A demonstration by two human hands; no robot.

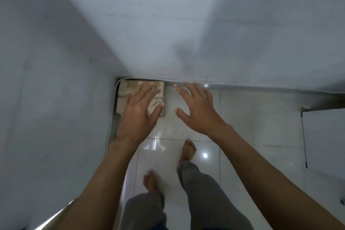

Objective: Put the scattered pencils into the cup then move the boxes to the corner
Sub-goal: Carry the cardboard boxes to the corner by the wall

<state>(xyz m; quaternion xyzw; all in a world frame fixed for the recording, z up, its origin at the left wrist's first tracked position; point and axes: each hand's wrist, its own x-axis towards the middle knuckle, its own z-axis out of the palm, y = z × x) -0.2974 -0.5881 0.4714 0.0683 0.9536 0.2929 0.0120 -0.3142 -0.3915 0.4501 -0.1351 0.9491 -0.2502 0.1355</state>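
Two tan cardboard boxes lie on the floor in the corner where the two walls meet: a far box (pixel 130 87) against the back wall and a near box (pixel 155 105) in front of it. My left hand (pixel 139 110) hovers over them with fingers spread, hiding most of both, and holds nothing. Whether it touches them I cannot tell. My right hand (pixel 196 107) is open over bare tile just right of the boxes. No pencils or cup are in view.
Pale walls (pixel 56 80) close the left and far sides. Glossy white floor tiles (pixel 252 127) stretch to the right. A white panel or board (pixel 324 140) sits at the right edge. My bare feet (pixel 188 150) and grey trouser legs are below.
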